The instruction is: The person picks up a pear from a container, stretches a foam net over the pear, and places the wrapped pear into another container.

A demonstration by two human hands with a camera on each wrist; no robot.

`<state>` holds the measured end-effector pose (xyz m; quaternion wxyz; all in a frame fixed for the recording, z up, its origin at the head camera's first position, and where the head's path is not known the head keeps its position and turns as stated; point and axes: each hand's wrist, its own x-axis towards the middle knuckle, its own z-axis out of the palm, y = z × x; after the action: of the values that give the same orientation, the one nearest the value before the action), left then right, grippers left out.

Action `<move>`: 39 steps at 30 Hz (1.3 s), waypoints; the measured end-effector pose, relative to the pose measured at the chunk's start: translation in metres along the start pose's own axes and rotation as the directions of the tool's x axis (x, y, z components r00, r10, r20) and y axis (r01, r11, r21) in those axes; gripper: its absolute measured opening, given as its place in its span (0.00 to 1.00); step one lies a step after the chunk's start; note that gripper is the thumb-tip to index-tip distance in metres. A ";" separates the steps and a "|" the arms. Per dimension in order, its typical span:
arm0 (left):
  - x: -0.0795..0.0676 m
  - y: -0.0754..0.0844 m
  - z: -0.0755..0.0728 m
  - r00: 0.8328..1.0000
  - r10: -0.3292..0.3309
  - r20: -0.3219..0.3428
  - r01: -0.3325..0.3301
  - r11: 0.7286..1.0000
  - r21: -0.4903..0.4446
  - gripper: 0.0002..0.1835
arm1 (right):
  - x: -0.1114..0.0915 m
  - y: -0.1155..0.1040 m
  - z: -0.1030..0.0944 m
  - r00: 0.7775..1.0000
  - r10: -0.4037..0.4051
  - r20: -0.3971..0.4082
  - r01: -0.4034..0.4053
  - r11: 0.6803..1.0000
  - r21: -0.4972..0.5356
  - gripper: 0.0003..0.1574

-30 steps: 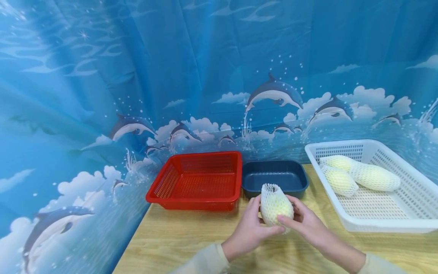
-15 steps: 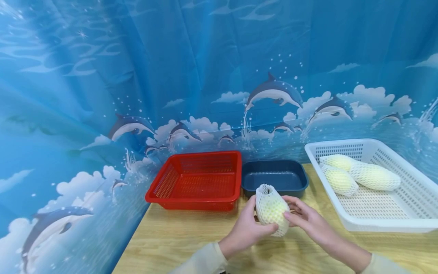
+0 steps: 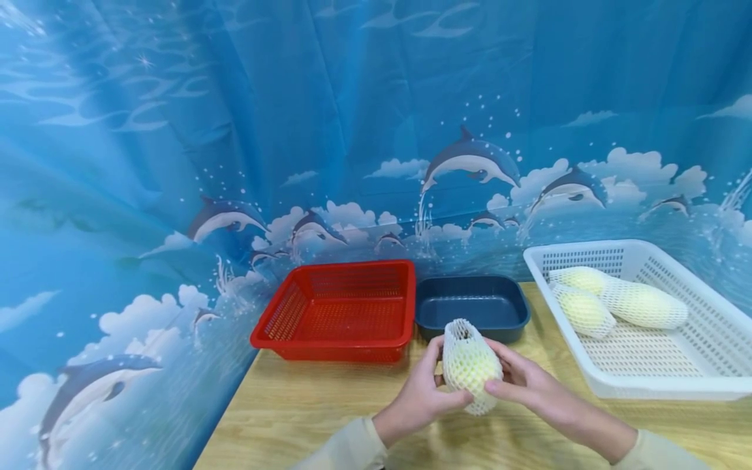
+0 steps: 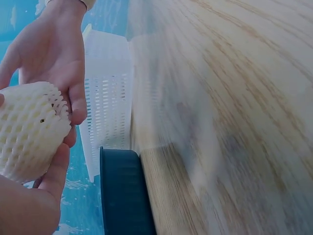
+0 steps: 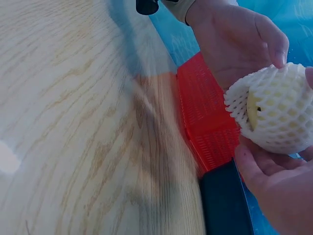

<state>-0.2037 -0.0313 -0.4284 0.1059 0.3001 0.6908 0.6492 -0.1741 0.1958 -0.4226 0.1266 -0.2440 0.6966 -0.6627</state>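
Between my two hands is a pale yellow fruit [image 3: 472, 372] wrapped in a white foam net; its exact kind is hard to tell. My left hand [image 3: 418, 395] curls round its left side, the thumb across the lower front. On the other side my right hand [image 3: 537, 395] grips it with thumb and fingers. At the top the net is open, and the right wrist view shows a dark spot on the fruit [image 5: 253, 108] inside it. The fruit is held above the wooden table, in front of the dark blue tray [image 3: 429, 324].
To the left stands a red perforated basket [image 3: 329, 343], beside the blue tray. A white perforated basket [image 3: 664, 385] on the right contains several net-wrapped fruits [image 3: 643, 305]. Behind everything hangs a blue dolphin-print curtain [image 3: 352, 130]. Wooden tabletop [image 3: 317, 398] lies in front.
Both hands keep hold of the fruit. It shifted left, then slightly back right and lower, and its net opening now faces more toward the head camera.
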 end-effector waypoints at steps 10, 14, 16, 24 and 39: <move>-0.002 0.003 0.004 0.999 0.022 -0.028 -0.015 0.974 0.228 0.41 | -0.002 0.001 0.006 0.989 -0.017 -0.148 0.003 0.996 -0.093 0.45; -0.002 0.007 0.006 1.000 0.010 -0.020 -0.004 0.969 0.249 0.45 | -0.002 0.000 0.011 0.981 -0.028 -0.194 0.005 0.993 -0.117 0.44; -0.001 0.008 0.008 0.999 -0.006 -0.031 0.014 0.969 0.248 0.46 | -0.001 0.000 0.013 0.976 -0.025 -0.217 -0.001 0.993 -0.118 0.43; -0.001 0.010 0.013 0.992 -0.032 -0.125 0.069 0.950 0.305 0.44 | -0.004 0.002 0.013 0.976 -0.037 -0.213 0.019 0.996 -0.085 0.41; -0.005 0.006 0.004 0.999 0.009 -0.033 -0.005 0.992 0.129 0.43 | -0.004 0.001 0.000 1.000 -0.003 -0.025 0.002 1.000 -0.030 0.40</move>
<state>-0.1963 -0.0306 -0.4244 0.0724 0.2979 0.7318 0.6087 -0.1707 0.1979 -0.4242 0.1136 -0.2385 0.7077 -0.6552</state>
